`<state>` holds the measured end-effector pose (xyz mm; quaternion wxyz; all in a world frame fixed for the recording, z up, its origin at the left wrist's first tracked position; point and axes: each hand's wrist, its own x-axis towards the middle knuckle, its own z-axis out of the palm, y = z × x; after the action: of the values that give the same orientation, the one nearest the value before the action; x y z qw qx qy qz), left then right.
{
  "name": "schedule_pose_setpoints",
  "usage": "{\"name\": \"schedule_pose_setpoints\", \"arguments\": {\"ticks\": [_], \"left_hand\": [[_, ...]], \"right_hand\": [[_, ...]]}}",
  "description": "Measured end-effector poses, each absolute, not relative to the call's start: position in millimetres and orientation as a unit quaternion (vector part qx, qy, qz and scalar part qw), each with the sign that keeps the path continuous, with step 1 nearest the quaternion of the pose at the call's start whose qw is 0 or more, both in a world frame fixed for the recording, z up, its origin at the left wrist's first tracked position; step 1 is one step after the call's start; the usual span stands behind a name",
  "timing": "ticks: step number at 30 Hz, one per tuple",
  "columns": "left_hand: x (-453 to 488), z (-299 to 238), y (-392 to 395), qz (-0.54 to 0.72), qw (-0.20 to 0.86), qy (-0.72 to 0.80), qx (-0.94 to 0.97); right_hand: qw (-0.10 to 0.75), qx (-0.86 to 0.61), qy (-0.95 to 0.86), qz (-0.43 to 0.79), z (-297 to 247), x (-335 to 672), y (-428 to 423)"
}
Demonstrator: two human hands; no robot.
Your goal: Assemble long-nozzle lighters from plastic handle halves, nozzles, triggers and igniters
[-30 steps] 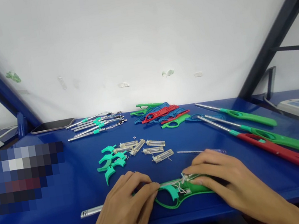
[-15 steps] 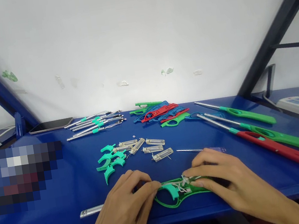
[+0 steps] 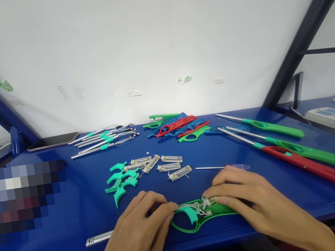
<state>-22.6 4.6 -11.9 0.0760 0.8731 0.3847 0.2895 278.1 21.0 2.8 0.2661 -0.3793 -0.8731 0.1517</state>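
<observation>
Near the front edge of the blue table lies a green lighter housing half (image 3: pixel 187 229), its inside facing up. A turquoise trigger (image 3: pixel 191 214) and white wires (image 3: pixel 200 208) sit in it. The silver tube (image 3: pixel 99 238) sticks out leftward beyond my left hand (image 3: pixel 142 230), whose fingers pinch the housing at its trigger end. My right hand (image 3: pixel 247 197) has thumb and fingers closed on a clear lighter tank (image 3: pixel 208 200) in the handle part. That tank is mostly hidden under my fingers.
Beyond my hands lie loose turquoise triggers (image 3: pixel 121 182), several clear tanks (image 3: pixel 179 173) and a screwdriver (image 3: pixel 218 167). Silver tubes with wires (image 3: pixel 103 139) and coloured housing halves (image 3: pixel 180 125) lie farther back. Long lighters (image 3: pixel 309 167) rest at right, a phone (image 3: pixel 53 141) back left.
The whole view has shifted slightly, so things appear a little farther left. My right fingers have moved slightly at the tank; both hands keep their places on the housing.
</observation>
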Motion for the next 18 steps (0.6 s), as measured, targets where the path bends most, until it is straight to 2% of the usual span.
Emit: {"name": "schedule_pose_setpoints", "arguments": {"ticks": [18], "left_hand": [[-24.3, -14.9, 5.1, 0.288, 0.049, 0.375, 0.880]], "right_hand": [[0.276, -0.348, -0.892, 0.088, 1.1, 277.6, 22.2]]}}
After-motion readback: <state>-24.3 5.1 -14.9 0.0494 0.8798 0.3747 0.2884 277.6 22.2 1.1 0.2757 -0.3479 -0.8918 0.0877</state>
